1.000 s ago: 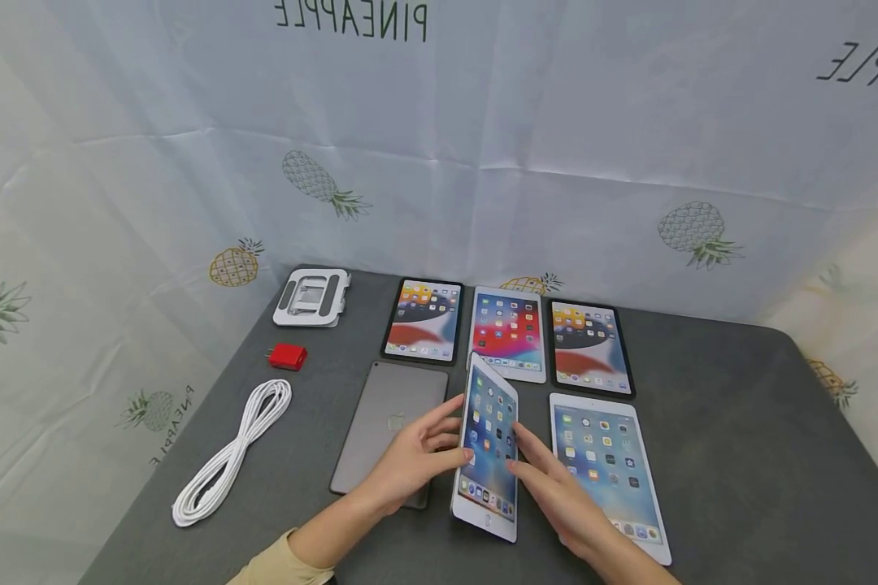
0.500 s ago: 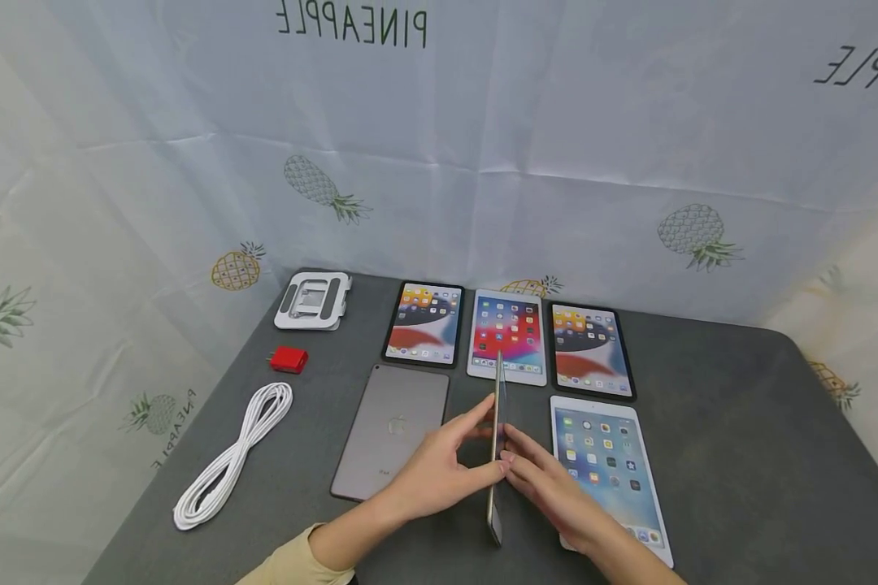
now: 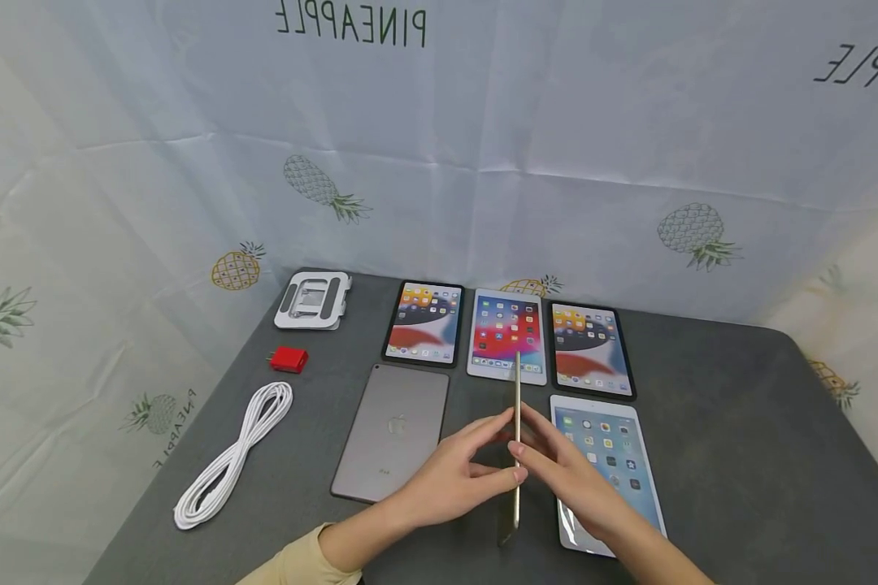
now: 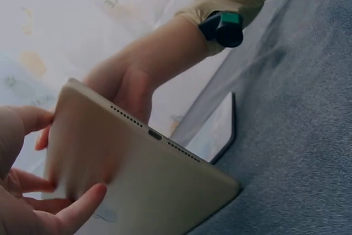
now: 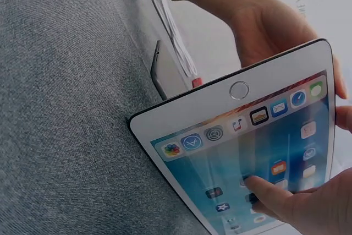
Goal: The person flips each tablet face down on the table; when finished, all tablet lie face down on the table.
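Note:
A white-fronted tablet with a gold back [image 3: 517, 504] stands on its long edge, seen edge-on in the head view. My left hand [image 3: 457, 475] holds it from the left, fingers against the back and thumb over the upper edge. From the right, my right hand [image 3: 567, 475] holds it too, thumb over the same edge and fingers on the screen. The right wrist view shows the lit screen [image 5: 220, 163] with app icons and a round home button. Its back [image 4: 148, 174] faces the left wrist view. Whether the lower edge presses on the table is hard to tell.
A grey tablet [image 3: 388, 431] lies face down at left, a white one [image 3: 610, 447] face up at right. Behind lie two black-framed tablets [image 3: 424, 321] [image 3: 591, 349] and a white one [image 3: 508, 325]. At far left are a folded stand [image 3: 310, 301], red charger [image 3: 289, 359] and white cable [image 3: 234, 455].
The tablet has turned from its tilted, screen-up pose to upright and edge-on, and shifted right. Both hands have moved with it, and their thumbs now lie over its upper edge.

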Available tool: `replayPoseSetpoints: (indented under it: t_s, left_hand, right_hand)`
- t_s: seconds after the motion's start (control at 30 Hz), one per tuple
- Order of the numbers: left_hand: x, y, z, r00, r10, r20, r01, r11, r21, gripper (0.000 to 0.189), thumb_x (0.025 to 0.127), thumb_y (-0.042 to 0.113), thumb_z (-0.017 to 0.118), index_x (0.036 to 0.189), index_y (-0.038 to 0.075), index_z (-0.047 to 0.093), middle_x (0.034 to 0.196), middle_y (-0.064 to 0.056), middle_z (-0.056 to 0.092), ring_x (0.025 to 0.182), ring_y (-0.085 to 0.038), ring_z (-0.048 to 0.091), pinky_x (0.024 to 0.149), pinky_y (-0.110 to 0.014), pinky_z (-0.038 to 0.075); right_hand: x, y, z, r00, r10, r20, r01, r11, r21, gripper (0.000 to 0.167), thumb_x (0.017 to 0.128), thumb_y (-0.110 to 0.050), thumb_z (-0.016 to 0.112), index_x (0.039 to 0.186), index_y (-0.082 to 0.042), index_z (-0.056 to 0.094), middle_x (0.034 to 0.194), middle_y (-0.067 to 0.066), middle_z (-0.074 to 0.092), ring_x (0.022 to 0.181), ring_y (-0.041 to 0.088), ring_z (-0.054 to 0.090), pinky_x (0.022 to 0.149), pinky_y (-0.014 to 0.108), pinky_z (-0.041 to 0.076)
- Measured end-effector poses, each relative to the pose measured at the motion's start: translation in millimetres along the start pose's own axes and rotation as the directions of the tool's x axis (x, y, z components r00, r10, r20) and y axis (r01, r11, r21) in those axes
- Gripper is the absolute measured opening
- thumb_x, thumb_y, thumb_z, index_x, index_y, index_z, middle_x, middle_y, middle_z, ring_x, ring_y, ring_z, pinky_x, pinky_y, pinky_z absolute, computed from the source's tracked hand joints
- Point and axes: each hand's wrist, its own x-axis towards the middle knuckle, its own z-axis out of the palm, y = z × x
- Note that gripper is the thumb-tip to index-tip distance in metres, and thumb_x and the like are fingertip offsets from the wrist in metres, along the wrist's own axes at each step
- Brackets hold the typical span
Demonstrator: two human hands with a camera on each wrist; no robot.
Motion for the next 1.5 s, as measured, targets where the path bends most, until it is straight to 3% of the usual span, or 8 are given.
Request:
replayPoseSetpoints:
  t_s: [0.13, 0.23, 0.47, 0.63, 0.77, 1.07, 1.3, 1.5]
  left_hand:
    - [-1.8, -6.7, -1.3, 0.998, -0.063, -0.019, 0.063, 0.998, 0.012, 0.051, 0.098, 0.031, 0.060, 0.145, 0.017, 0.047, 0.143, 0.001, 0.049, 0.125, -0.018, 0.052, 0.092, -0.028, 0.050]
    - [-2.1, -15.2, -3.5, 0.989, -0.148, -0.021, 0.146, 0.987, -0.066, 0.048, 0.099, 0.029, 0.058, 0.143, 0.013, 0.050, 0.142, -0.003, 0.051, 0.124, -0.021, 0.053, 0.097, -0.035, 0.048]
    - [5.0, -38.2, -7.5, 0.949, -0.315, 0.015, 0.306, 0.907, -0.289, 0.056, 0.100, 0.019, 0.055, 0.145, -0.006, 0.036, 0.148, -0.023, 0.038, 0.129, -0.033, 0.048, 0.100, -0.044, 0.046]
    - [10.5, -45.6, -8.7, 0.934, -0.354, 0.050, 0.350, 0.876, -0.333, 0.058, 0.099, 0.019, 0.055, 0.146, -0.008, 0.032, 0.149, -0.025, 0.035, 0.131, -0.037, 0.043, 0.102, -0.048, 0.044]
    - [12.6, -48.3, -9.5, 0.933, -0.355, 0.054, 0.351, 0.869, -0.347, 0.059, 0.098, 0.018, 0.057, 0.146, -0.008, 0.032, 0.148, -0.024, 0.035, 0.131, -0.037, 0.044, 0.101, -0.047, 0.044]
    - [11.2, -49.1, -11.9, 0.939, -0.342, 0.022, 0.331, 0.889, -0.317, 0.060, 0.096, 0.013, 0.060, 0.144, -0.010, 0.034, 0.145, -0.024, 0.040, 0.127, -0.033, 0.049, 0.102, -0.044, 0.044]
    - [4.4, -45.0, -13.7, 0.941, -0.333, -0.059, 0.324, 0.938, -0.121, 0.059, 0.093, 0.016, 0.066, 0.143, -0.003, 0.041, 0.143, -0.019, 0.043, 0.131, -0.036, 0.040, 0.106, -0.054, 0.036]
    - [-3.6, -45.1, -15.9, 0.962, -0.259, -0.088, 0.264, 0.963, 0.047, 0.067, 0.089, 0.018, 0.070, 0.146, 0.002, 0.040, 0.146, -0.018, 0.032, 0.132, -0.035, 0.038, 0.107, -0.050, 0.036]
  right_hand:
    - [-1.0, 0, -2, 1.000, 0.018, -0.016, -0.018, 0.999, 0.029, 0.069, 0.100, -0.028, 0.054, 0.154, -0.005, 0.019, 0.154, 0.023, 0.030, 0.139, 0.039, 0.032, 0.104, 0.051, 0.040]
    - [-2.2, 1, -4, 0.999, 0.030, -0.031, -0.028, 0.998, 0.051, 0.069, 0.099, -0.029, 0.056, 0.154, -0.005, 0.022, 0.153, 0.024, 0.030, 0.138, 0.040, 0.034, 0.102, 0.050, 0.043]
    - [-5.0, 2, -9, 0.997, 0.036, -0.075, -0.029, 0.996, 0.085, 0.067, 0.097, -0.027, 0.058, 0.151, -0.004, 0.028, 0.149, 0.026, 0.035, 0.124, 0.037, 0.052, 0.097, 0.051, 0.047]
    - [-6.5, 3, -10, 0.992, 0.033, -0.124, -0.019, 0.994, 0.110, 0.065, 0.095, -0.023, 0.060, 0.150, -0.002, 0.031, 0.149, 0.024, 0.035, 0.119, 0.034, 0.054, 0.095, 0.051, 0.049]
    - [-8.7, 5, -12, 0.987, 0.024, -0.161, -0.001, 0.990, 0.143, 0.063, 0.094, -0.017, 0.058, 0.148, 0.001, 0.033, 0.150, 0.025, 0.034, 0.120, 0.036, 0.053, 0.091, 0.050, 0.051]
    - [-10.6, 15, -23, 0.987, 0.017, -0.161, 0.025, 0.967, 0.252, 0.064, 0.090, -0.009, 0.052, 0.148, 0.005, 0.030, 0.147, 0.026, 0.037, 0.116, 0.026, 0.056, 0.088, 0.043, 0.053]
    - [-5.1, 30, -32, 0.985, 0.102, -0.142, -0.053, 0.949, 0.311, 0.063, 0.097, -0.008, 0.047, 0.151, 0.006, 0.018, 0.139, 0.019, 0.048, 0.109, 0.016, 0.061, 0.086, 0.037, 0.053]
    - [4.5, 45, -30, 0.992, 0.106, -0.070, -0.080, 0.949, 0.306, 0.062, 0.099, -0.008, 0.047, 0.149, 0.010, 0.015, 0.120, 0.008, 0.061, 0.103, 0.016, 0.063, 0.084, 0.039, 0.053]
